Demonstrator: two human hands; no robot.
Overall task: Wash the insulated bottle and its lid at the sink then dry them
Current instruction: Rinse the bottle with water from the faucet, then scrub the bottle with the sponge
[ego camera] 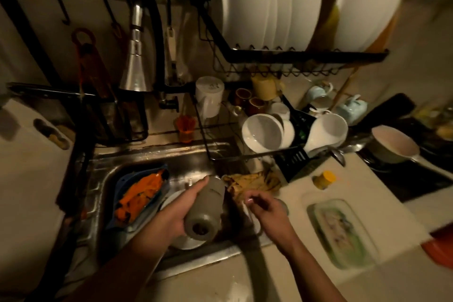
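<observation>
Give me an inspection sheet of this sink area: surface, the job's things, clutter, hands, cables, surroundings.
Surface: steel sink; pale counter to its right.
Job's things: grey insulated bottle held tilted over the sink; lid not clearly identifiable.
Clutter: blue tray with an orange item and a white plate in the sink; stained cloth at its edge; yellow-capped jar and green dish on the counter.
Hands: left hand grips the bottle; right hand blurred, grip unclear.
Cables: nothing seen.
Surroundings: dish rack with white bowls; plates racked above; pan at right.
</observation>
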